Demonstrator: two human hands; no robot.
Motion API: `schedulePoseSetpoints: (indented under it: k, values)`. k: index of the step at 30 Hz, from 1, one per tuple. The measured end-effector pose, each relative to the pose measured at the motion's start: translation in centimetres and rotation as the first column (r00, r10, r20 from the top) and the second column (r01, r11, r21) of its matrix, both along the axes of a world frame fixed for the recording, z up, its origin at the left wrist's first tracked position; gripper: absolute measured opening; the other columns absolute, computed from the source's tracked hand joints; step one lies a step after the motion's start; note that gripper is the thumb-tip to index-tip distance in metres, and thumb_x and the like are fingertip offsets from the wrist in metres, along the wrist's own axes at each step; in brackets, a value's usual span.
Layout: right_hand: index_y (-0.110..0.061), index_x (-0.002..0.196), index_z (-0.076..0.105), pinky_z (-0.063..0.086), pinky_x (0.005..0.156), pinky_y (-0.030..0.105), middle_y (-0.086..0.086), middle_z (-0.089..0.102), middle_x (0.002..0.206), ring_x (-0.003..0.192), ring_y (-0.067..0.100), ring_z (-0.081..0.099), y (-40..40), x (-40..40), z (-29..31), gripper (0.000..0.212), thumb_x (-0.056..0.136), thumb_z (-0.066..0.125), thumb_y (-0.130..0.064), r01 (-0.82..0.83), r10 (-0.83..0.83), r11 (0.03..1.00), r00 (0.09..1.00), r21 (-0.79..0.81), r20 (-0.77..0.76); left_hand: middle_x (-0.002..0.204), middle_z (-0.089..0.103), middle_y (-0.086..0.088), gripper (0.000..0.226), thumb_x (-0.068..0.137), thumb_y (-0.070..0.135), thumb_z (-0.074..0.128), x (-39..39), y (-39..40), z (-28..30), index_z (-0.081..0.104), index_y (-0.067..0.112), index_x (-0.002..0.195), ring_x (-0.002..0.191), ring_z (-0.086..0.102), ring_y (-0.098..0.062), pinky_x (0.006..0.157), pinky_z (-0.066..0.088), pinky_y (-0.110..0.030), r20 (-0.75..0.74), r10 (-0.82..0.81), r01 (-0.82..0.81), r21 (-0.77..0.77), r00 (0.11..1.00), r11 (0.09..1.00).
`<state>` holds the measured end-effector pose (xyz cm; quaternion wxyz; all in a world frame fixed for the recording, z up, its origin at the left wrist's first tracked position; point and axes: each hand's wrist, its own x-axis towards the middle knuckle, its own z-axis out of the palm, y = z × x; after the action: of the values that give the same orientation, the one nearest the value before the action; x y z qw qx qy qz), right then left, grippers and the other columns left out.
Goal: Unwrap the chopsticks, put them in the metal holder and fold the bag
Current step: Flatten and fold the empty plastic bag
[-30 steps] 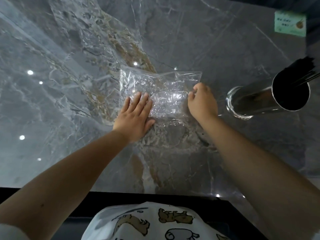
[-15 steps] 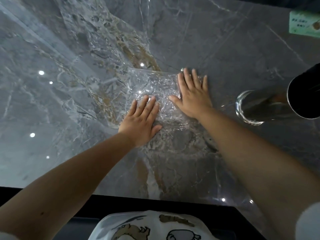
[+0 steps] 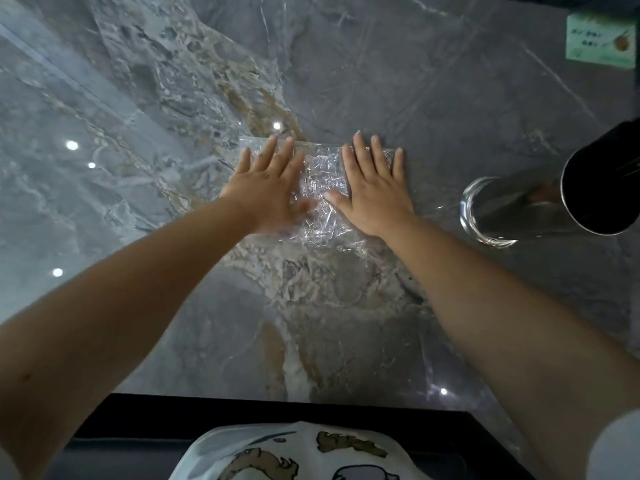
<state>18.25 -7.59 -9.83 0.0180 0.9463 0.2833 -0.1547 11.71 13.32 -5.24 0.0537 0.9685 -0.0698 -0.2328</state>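
Observation:
A crinkled clear plastic bag [image 3: 323, 188] lies folded flat on the grey marble table [image 3: 450, 98]. My left hand [image 3: 266, 183] presses palm-down on its left part, fingers spread. My right hand [image 3: 375, 188] presses palm-down on its right part, fingers spread too. Neither hand grips anything. The shiny metal holder [image 3: 540, 206] stands at the right edge; its dark mouth faces the camera, with faint dark chopsticks [image 3: 623, 169] barely visible inside.
A green card [image 3: 601, 39] lies at the table's far right corner. The table's dark front edge [image 3: 277, 407] runs just ahead of my printed shirt. Ceiling lights reflect on the glossy marble at left.
My right hand went from pinching the bag's right edge to lying flat on it. My left hand slid forward over the bag's left part. The view shifted slightly left.

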Motion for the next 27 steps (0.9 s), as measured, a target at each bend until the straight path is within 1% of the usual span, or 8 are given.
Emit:
schedulePoseSetpoints:
  k: [4,8,11,14,19,22,25,27]
  values:
    - [-0.020,0.152,-0.001,-0.006,0.114,0.063,0.003,-0.004,0.163,0.149,0.028,-0.006,0.0,0.3,1.2,0.091,0.084,0.005,-0.081,0.008,-0.008,1.000,0.999,0.000,-0.033,0.160,-0.018,-0.006,0.085,0.088,0.073,0.007,-0.5,0.7,-0.9,-0.013,0.019,0.151,0.144,-0.021,-0.028,0.116,-0.005,-0.056,-0.026,-0.004,0.005,0.053,1.000,0.999]
    - [-0.022,0.145,0.030,0.009,0.111,0.066,0.006,0.037,0.152,0.139,0.032,0.034,0.2,2.6,4.2,0.085,0.083,0.018,-0.078,0.079,-0.078,0.996,0.997,0.047,-0.018,0.161,-0.013,-0.006,0.083,0.087,0.072,0.003,0.0,1.5,-1.7,-0.011,0.020,0.151,0.146,-0.017,-0.029,0.116,-0.005,-0.056,0.032,-0.077,0.075,0.055,0.997,0.996]
    - [-0.019,0.127,0.052,0.032,0.103,0.053,0.011,0.058,0.131,0.120,0.034,0.053,-0.4,4.7,6.0,0.054,0.089,0.044,-0.057,0.157,-0.156,0.988,0.986,0.013,-0.063,0.162,-0.012,-0.004,0.083,0.088,0.071,0.010,0.7,2.2,-2.0,-0.010,0.021,0.151,0.146,-0.015,-0.029,0.116,-0.004,-0.057,0.033,-0.126,0.124,0.065,0.991,0.990]
    - [-0.014,0.100,0.065,0.046,0.076,0.032,0.012,0.069,0.105,0.090,0.026,0.062,-1.5,5.0,7.4,0.026,0.087,0.062,-0.036,0.227,-0.203,0.973,0.921,0.035,-0.333,0.161,-0.016,-0.003,0.081,0.090,0.067,0.019,1.4,2.7,-1.5,-0.012,0.024,0.150,0.145,-0.018,-0.029,0.113,-0.008,-0.056,0.033,-0.178,0.174,0.082,0.984,0.981]
    - [-0.012,0.080,0.065,0.038,0.062,0.027,0.005,0.062,0.075,0.068,0.016,0.051,-3.7,1.6,8.0,0.018,0.085,0.070,-0.028,0.477,-0.311,0.873,0.704,0.101,-0.638,0.159,-0.020,-0.003,0.078,0.093,0.050,0.035,0.7,2.4,0.3,-0.012,0.025,0.151,0.143,-0.023,-0.030,0.116,-0.005,-0.059,0.026,-0.204,0.202,0.074,0.979,0.977]
    - [-0.016,0.069,0.057,0.040,0.052,0.020,-0.006,0.053,0.054,0.050,0.007,0.044,-5.0,-1.9,8.0,0.023,0.087,0.068,-0.024,0.746,-0.395,0.654,0.478,0.125,-0.784,0.162,-0.006,-0.007,0.072,0.094,0.046,0.031,-2.3,0.9,1.7,0.000,0.018,0.152,0.147,-0.010,-0.029,0.118,-0.001,-0.054,0.166,-0.077,0.076,0.011,0.983,0.997]
    - [-0.019,0.074,0.060,0.042,0.057,0.023,-0.004,0.058,0.065,0.059,0.009,0.051,-6.1,-5.5,7.8,0.017,0.088,0.066,-0.024,0.905,-0.417,0.425,0.228,0.034,-0.880,0.160,0.016,-0.012,0.072,0.093,0.053,0.025,-8.3,-2.3,2.6,0.019,0.012,0.151,0.148,0.008,-0.029,0.118,0.008,-0.053,0.220,0.033,0.013,-0.204,0.975,0.979]
    - [-0.020,0.075,0.061,0.039,0.057,0.025,-0.004,0.057,0.066,0.060,0.009,0.050,-6.8,-7.3,7.6,0.015,0.089,0.065,-0.024,0.955,-0.371,0.295,0.073,-0.043,-0.926,0.159,0.020,-0.011,0.081,0.090,0.065,0.028,-12.7,-4.3,2.6,0.021,0.012,0.151,0.147,0.011,-0.028,0.118,0.010,-0.053,0.186,0.006,0.044,-0.262,0.983,0.964]
